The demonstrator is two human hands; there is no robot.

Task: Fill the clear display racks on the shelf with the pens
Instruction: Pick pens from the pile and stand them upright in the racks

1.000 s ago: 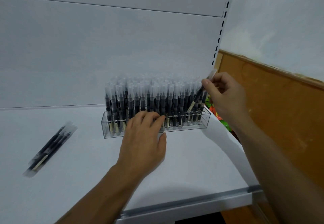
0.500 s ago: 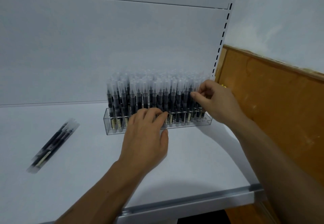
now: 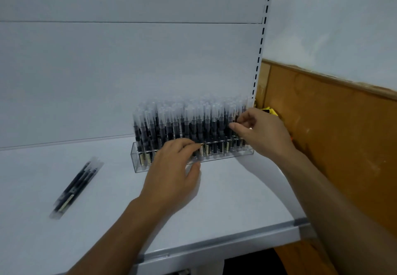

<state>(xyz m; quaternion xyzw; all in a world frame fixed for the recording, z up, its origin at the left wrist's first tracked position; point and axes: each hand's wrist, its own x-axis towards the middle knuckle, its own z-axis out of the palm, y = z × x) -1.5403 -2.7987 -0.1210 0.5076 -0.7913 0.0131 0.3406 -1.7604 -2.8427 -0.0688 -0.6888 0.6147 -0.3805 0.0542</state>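
Note:
A clear display rack stands at the back right of the white shelf, packed with several upright black pens with frosted caps. My left hand rests against the rack's front, fingertips on its top edge and thumb down by the front wall. My right hand is at the rack's right end, thumb and fingers pinching a pen that stands in the rack. A small bunch of loose pens lies flat on the shelf at the left.
The white back panel rises right behind the rack. A slotted upright borders the rack's right end, with a brown wooden panel beyond. Yellow and orange items peek out behind my right hand. The shelf's metal front edge runs below.
My right hand brought a tilted pen down into the right end of the rack, where it now stands upright. My left hand stayed on the rack's front.

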